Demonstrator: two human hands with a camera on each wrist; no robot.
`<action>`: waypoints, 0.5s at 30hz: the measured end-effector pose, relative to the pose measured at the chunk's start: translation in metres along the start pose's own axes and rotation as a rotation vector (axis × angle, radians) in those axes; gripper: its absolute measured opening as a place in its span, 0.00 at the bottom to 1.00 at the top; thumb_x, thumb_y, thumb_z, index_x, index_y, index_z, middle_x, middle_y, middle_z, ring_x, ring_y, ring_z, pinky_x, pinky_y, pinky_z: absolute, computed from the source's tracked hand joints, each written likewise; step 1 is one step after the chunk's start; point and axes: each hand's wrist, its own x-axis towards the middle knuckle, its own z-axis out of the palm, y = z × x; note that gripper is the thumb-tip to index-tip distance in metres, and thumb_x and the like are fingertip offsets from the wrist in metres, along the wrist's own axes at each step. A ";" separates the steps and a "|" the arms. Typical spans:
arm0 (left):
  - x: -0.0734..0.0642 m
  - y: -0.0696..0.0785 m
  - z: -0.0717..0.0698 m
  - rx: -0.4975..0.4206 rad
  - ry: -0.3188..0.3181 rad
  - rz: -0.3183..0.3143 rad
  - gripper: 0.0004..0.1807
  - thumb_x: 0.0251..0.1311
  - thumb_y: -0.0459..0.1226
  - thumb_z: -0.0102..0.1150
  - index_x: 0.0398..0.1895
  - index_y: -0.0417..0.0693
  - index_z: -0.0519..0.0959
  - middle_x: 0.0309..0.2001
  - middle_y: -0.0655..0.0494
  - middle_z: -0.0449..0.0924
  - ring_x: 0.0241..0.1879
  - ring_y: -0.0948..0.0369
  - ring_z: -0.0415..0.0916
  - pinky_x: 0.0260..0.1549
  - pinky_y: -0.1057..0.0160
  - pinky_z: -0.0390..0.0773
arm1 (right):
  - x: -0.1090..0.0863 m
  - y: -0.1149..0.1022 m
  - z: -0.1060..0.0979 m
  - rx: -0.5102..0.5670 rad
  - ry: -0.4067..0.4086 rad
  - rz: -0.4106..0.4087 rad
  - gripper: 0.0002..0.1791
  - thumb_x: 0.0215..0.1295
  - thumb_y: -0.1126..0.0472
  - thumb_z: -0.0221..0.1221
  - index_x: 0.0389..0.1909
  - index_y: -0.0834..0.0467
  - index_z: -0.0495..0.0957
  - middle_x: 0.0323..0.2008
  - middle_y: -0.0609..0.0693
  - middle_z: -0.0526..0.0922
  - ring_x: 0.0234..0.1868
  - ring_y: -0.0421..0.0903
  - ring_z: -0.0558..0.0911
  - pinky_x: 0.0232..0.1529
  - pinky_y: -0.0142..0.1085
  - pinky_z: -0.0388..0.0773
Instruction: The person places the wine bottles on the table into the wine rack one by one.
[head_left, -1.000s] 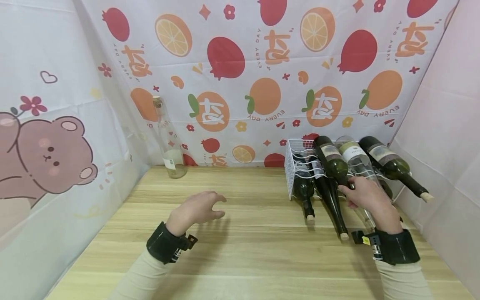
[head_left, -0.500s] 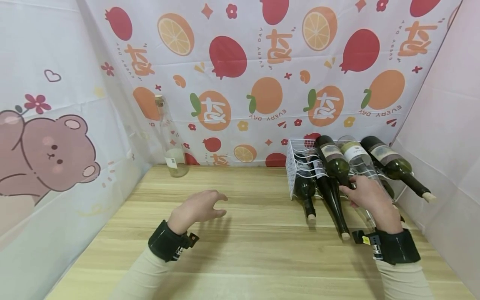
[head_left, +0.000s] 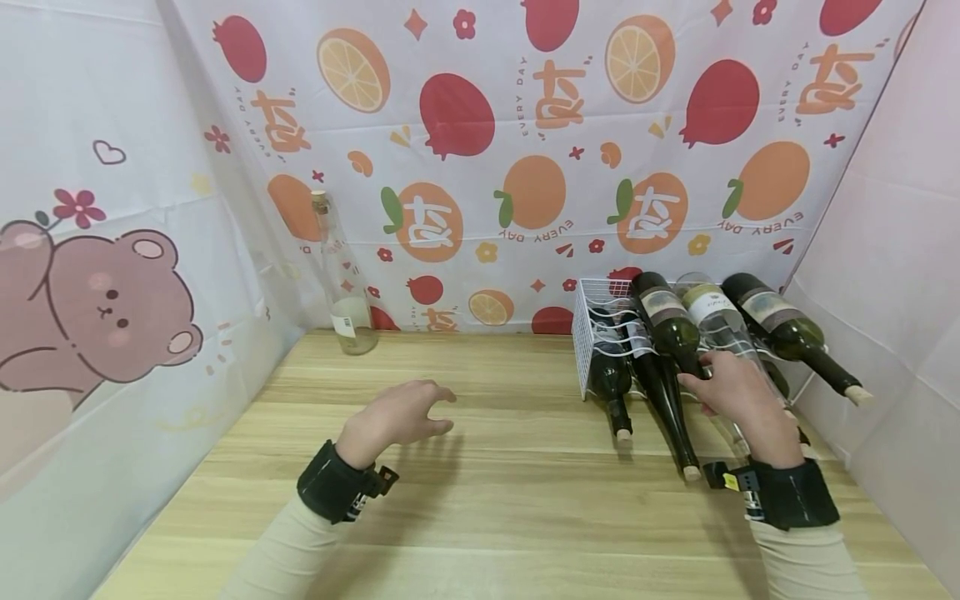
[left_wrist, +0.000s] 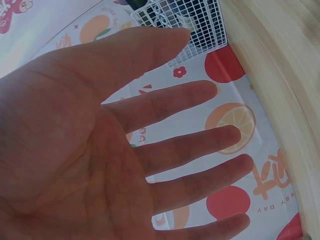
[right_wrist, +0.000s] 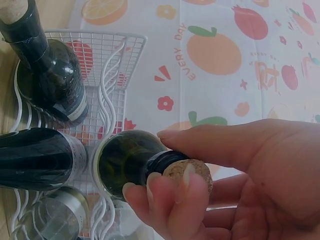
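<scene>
My right hand [head_left: 738,393] grips the neck of a dark green wine bottle [head_left: 666,317] that lies on the upper tier of a white wire rack [head_left: 581,333]. In the right wrist view, thumb and fingers close round that neck beside its cork [right_wrist: 192,174]. To its right on the same tier lie a clear bottle [head_left: 708,307] and another dark green bottle [head_left: 776,321]. Below are two dark bottles, one with a short neck [head_left: 609,375] and one long and slim [head_left: 663,408]. My left hand [head_left: 397,414] hovers over the table with spread fingers, holding nothing.
A clear corked bottle [head_left: 348,308] stands upright at the back left of the wooden table [head_left: 480,500]. Printed cloth [head_left: 457,50] hangs behind and at the left. A pale wall [head_left: 892,250] stands close to the rack's right side.
The view shifts very slightly. Both hands stay in place, the right one still gripping the green bottle's neck.
</scene>
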 end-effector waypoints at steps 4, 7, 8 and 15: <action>0.000 0.000 0.000 0.000 -0.002 -0.001 0.23 0.65 0.44 0.68 0.61 0.47 0.82 0.60 0.48 0.84 0.62 0.47 0.80 0.59 0.44 0.81 | 0.000 0.000 0.000 0.006 0.000 0.002 0.38 0.72 0.50 0.59 0.67 0.78 0.65 0.17 0.49 0.85 0.23 0.44 0.84 0.43 0.55 0.79; -0.001 0.000 0.000 0.000 -0.003 -0.002 0.23 0.66 0.44 0.68 0.62 0.47 0.82 0.60 0.48 0.83 0.62 0.47 0.80 0.59 0.44 0.81 | -0.001 0.000 -0.001 -0.006 -0.010 0.006 0.39 0.73 0.47 0.58 0.67 0.77 0.66 0.16 0.49 0.84 0.24 0.44 0.84 0.43 0.55 0.79; -0.001 0.000 0.000 0.001 -0.003 -0.002 0.23 0.66 0.44 0.68 0.62 0.47 0.82 0.60 0.48 0.83 0.62 0.47 0.80 0.59 0.44 0.81 | -0.001 0.001 -0.001 -0.009 -0.016 0.004 0.38 0.73 0.46 0.58 0.66 0.76 0.68 0.16 0.49 0.84 0.24 0.44 0.84 0.44 0.56 0.79; -0.001 0.000 -0.002 -0.002 0.002 -0.001 0.23 0.66 0.44 0.68 0.62 0.47 0.81 0.60 0.47 0.83 0.61 0.47 0.80 0.58 0.44 0.81 | -0.001 0.002 -0.005 -0.004 -0.063 -0.022 0.25 0.79 0.48 0.50 0.39 0.67 0.81 0.16 0.46 0.85 0.24 0.44 0.86 0.49 0.62 0.79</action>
